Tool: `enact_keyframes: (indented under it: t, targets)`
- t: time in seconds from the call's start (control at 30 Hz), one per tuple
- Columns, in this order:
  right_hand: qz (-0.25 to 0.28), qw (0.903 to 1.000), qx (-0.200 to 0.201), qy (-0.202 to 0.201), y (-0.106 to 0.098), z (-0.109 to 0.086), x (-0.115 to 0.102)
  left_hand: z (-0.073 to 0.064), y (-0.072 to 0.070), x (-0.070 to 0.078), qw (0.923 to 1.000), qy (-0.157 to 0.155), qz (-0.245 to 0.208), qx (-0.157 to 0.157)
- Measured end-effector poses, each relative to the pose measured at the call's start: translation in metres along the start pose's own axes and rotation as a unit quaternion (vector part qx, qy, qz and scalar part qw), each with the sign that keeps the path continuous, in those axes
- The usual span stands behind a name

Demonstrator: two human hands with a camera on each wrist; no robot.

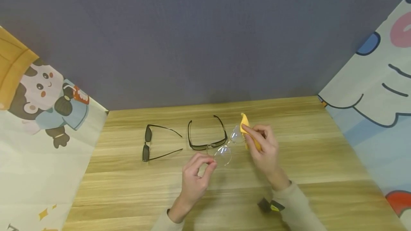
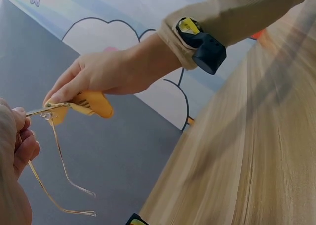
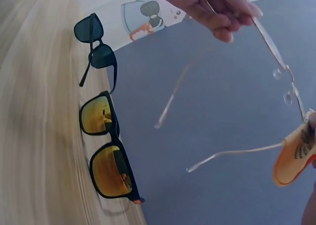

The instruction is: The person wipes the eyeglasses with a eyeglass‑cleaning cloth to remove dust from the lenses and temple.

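Note:
A pair of thin gold-rimmed eyeglasses with clear lenses is held above the table. My left hand pinches the rim at one end between thumb and fingertips. At the other end, my right hand pinches a yellow cloth folded over the far lens. In the left wrist view the cloth has dark print and wraps the frame's edge. Both temple arms of the eyeglasses are unfolded, as the right wrist view shows. Part of the far lens is hidden by the cloth.
On the wooden table, black sunglasses lie at the left with temples open. Closer to the hands are black-framed sunglasses with orange mirrored lenses. A grey panel stands behind the table, and printed walls flank both sides.

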State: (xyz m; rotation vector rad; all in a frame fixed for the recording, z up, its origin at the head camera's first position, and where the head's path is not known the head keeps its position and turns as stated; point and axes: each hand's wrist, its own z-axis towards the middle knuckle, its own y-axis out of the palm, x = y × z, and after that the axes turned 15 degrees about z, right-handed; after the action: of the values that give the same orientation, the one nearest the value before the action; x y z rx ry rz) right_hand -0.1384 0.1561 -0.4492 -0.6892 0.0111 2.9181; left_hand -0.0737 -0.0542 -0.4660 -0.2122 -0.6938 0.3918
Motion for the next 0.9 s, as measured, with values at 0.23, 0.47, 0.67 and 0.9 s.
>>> enact_keyframes:
  t: [0.23,0.47,0.67,0.9]
  targets:
    - [-0.022,0.9965,-0.068,-0.043,0.007,-0.002,-0.012,0.001,0.000,0.000,1.0000,-0.006,0.004,-0.003]
    - [-0.022,0.9919,-0.091,-0.086,0.015,-0.005,-0.019,0.001,0.000,0.000,1.0000,-0.001,0.003,0.001]
    - [-0.009,0.9961,-0.060,-0.064,0.014,-0.007,-0.015,0.001,0.001,0.000,1.0000,0.000,0.001,-0.002]
    - [0.008,0.9999,-0.009,0.006,0.004,-0.009,-0.002,0.001,0.000,0.002,1.0000,-0.001,0.002,-0.002]
